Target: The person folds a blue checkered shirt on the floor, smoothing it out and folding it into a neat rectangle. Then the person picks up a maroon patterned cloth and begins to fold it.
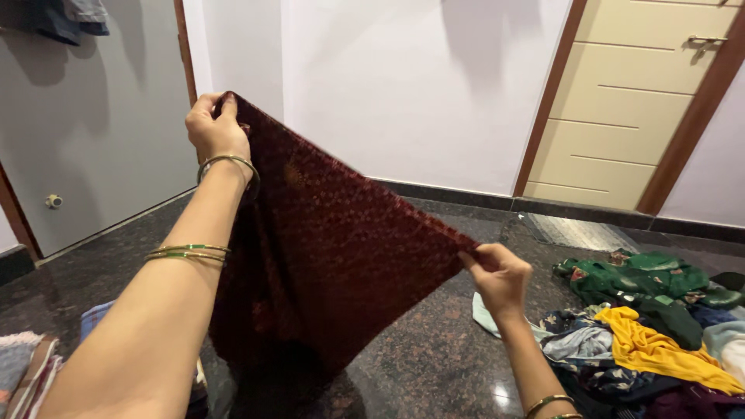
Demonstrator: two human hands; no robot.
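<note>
A dark maroon patterned cloth (326, 248) hangs stretched in the air between my two hands. My left hand (213, 128) is raised high and pinches the cloth's upper corner. My right hand (500, 275) is lower and to the right, gripping the opposite corner. The cloth's top edge runs taut and slanted between them, and the rest drapes down toward the floor. Bangles sit on both wrists.
A pile of mixed clothes (652, 334), green, yellow and blue, lies on the dark granite floor (434, 357) at the right. Folded fabric (27, 368) rests at the lower left. A cream door (628, 101) stands at the back right, a grey door (93, 132) at the left.
</note>
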